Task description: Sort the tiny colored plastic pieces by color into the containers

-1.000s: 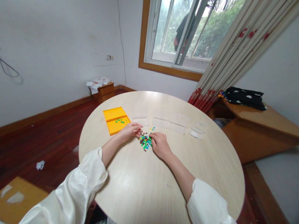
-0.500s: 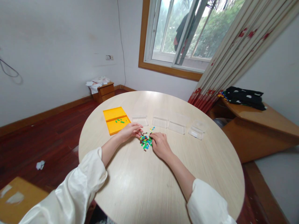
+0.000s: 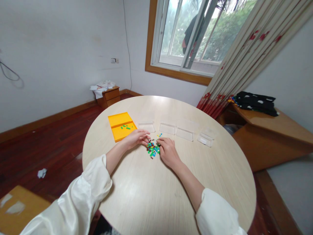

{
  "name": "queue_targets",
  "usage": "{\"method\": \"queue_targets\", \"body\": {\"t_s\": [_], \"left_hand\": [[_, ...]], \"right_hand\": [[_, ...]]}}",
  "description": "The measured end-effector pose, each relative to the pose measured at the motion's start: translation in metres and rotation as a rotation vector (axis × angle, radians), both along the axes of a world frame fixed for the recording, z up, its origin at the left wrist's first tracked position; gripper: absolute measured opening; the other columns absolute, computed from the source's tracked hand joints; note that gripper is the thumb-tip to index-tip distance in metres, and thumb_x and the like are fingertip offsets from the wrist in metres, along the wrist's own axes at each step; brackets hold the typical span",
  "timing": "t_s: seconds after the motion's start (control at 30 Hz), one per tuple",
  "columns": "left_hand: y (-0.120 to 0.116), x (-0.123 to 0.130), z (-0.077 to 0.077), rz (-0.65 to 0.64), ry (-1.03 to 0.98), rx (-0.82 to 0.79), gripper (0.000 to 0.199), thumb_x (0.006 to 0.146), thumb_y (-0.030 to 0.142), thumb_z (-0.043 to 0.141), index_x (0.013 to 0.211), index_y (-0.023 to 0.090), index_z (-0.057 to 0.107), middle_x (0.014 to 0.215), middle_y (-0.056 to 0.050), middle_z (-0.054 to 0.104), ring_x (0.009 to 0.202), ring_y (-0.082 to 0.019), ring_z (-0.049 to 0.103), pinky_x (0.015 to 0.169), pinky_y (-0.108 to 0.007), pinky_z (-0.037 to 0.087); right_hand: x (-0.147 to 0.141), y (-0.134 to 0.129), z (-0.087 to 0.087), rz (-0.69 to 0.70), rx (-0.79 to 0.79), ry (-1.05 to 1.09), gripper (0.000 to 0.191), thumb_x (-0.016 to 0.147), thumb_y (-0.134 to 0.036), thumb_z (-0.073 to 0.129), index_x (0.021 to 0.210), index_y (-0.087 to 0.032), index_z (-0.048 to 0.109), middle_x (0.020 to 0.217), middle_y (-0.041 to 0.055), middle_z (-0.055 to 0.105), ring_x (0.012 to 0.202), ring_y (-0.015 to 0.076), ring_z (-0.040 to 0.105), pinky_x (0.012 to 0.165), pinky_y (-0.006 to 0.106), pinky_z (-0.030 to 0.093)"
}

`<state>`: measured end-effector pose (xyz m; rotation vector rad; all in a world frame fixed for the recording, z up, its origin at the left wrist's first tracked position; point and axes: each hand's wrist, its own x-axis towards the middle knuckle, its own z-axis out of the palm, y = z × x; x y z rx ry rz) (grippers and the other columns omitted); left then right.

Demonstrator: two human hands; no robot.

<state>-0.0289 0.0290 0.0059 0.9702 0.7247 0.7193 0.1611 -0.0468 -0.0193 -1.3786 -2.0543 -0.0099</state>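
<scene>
A small pile of toy building bricks point(image 3: 153, 150) in green, blue, brown and yellow lies on the round wooden table point(image 3: 146, 192). At the pile's left edge is my left hand point(image 3: 137, 137), its fingers loosely curved and apart, with nothing seen in them. My right hand point(image 3: 168, 150) rests against the pile's right side, fingers bent and drawn together at the bricks; whatever they pinch is too small to make out. Left of the pile lies an opened yellow case point(image 3: 119, 133), with several green bricks in its near half.
Beyond the pile stand clear plastic boxes: one behind my left hand point(image 3: 146, 127), a pair at the middle point(image 3: 167, 128) and another at right point(image 3: 204, 140). A wooden cabinet point(image 3: 264, 137) with dark cloth on it stands beyond the table's right edge.
My right fingers have shifted very slightly at the pile's right side, showing a little more of the bricks there. My left hand has barely moved.
</scene>
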Motion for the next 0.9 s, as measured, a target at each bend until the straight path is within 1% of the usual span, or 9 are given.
{"method": "queue_targets", "body": {"t_s": [0.1, 0.17, 0.23, 0.33, 0.53, 0.77, 0.83, 0.9], "left_hand": [[-0.003, -0.002, 0.003, -0.143, -0.058, -0.058, 0.029, 0.082, 0.028, 0.06, 0.107, 0.012, 0.057, 0.088, -0.012, 0.068, 0.069, -0.017, 0.066, 0.07, -0.032, 0.052], [-0.007, -0.002, 0.006, -0.252, -0.098, -0.079, 0.038, 0.083, 0.032, 0.059, 0.117, 0.015, 0.053, 0.094, -0.012, 0.068, 0.076, -0.018, 0.066, 0.078, -0.034, 0.05], [-0.01, -0.003, 0.008, -0.325, -0.126, -0.078, 0.04, 0.084, 0.034, 0.058, 0.119, 0.016, 0.054, 0.095, -0.011, 0.068, 0.08, -0.018, 0.066, 0.083, -0.036, 0.048], [-0.012, -0.003, 0.009, -0.354, -0.138, -0.074, 0.035, 0.084, 0.033, 0.058, 0.113, 0.013, 0.059, 0.092, -0.011, 0.068, 0.081, -0.018, 0.066, 0.085, -0.035, 0.047], [-0.009, -0.003, 0.007, -0.296, -0.126, -0.091, 0.028, 0.083, 0.029, 0.058, 0.104, 0.011, 0.064, 0.087, -0.011, 0.068, 0.077, -0.017, 0.066, 0.083, -0.033, 0.049], [-0.009, -0.001, 0.008, -0.177, -0.097, -0.115, 0.024, 0.085, 0.021, 0.052, 0.097, 0.006, 0.066, 0.083, -0.014, 0.069, 0.075, -0.016, 0.066, 0.078, -0.029, 0.051], [-0.007, 0.0, 0.009, -0.116, -0.097, -0.132, 0.023, 0.085, 0.019, 0.051, 0.094, 0.005, 0.066, 0.085, -0.015, 0.069, 0.074, -0.017, 0.066, 0.074, -0.028, 0.052], [-0.004, 0.001, 0.009, 0.008, -0.128, -0.146, 0.02, 0.083, 0.016, 0.051, 0.089, 0.005, 0.066, 0.084, -0.016, 0.068, 0.07, -0.016, 0.065, 0.069, -0.027, 0.053]], "right_hand": [[-0.003, -0.004, 0.007, 0.046, 0.092, 0.043, 0.036, 0.081, -0.005, 0.04, 0.107, -0.015, 0.063, 0.108, 0.0124, 0.063, 0.103, 0.023, 0.053, 0.087, 0.041, 0.039], [-0.006, -0.008, 0.01, 0.09, 0.106, 0.055, 0.036, 0.083, -0.007, 0.039, 0.11, -0.017, 0.062, 0.11, 0.0115, 0.062, 0.104, 0.0224, 0.052, 0.088, 0.04, 0.04], [-0.01, -0.01, 0.012, 0.125, 0.085, 0.058, 0.036, 0.084, -0.008, 0.039, 0.112, -0.018, 0.061, 0.112, 0.0107, 0.061, 0.106, 0.0218, 0.051, 0.09, 0.04, 0.04], [-0.013, -0.011, 0.011, 0.145, 0.046, 0.058, 0.037, 0.085, -0.01, 0.04, 0.115, -0.019, 0.06, 0.115, 0.0113, 0.059, 0.111, 0.0227, 0.049, 0.092, 0.041, 0.041], [-0.012, -0.009, 0.01, 0.161, 0.009, 0.038, 0.041, 0.087, -0.012, 0.041, 0.124, -0.022, 0.055, 0.12, 0.011, 0.059, 0.113, 0.0234, 0.048, 0.095, 0.045, 0.041], [-0.011, -0.009, 0.008, 0.165, 0.023, 0.035, 0.039, 0.089, -0.017, 0.041, 0.126, -0.022, 0.053, 0.127, 0.0091, 0.055, 0.119, 0.022, 0.044, 0.099, 0.045, 0.039], [-0.01, -0.008, 0.008, 0.159, 0.042, 0.066, 0.037, 0.09, -0.019, 0.042, 0.125, -0.021, 0.054, 0.126, 0.01, 0.055, 0.118, 0.0222, 0.044, 0.099, 0.045, 0.039], [-0.008, -0.007, 0.008, 0.128, 0.057, 0.117, 0.034, 0.089, -0.019, 0.042, 0.119, -0.02, 0.058, 0.119, 0.0109, 0.059, 0.114, 0.0223, 0.048, 0.096, 0.044, 0.041]]}}
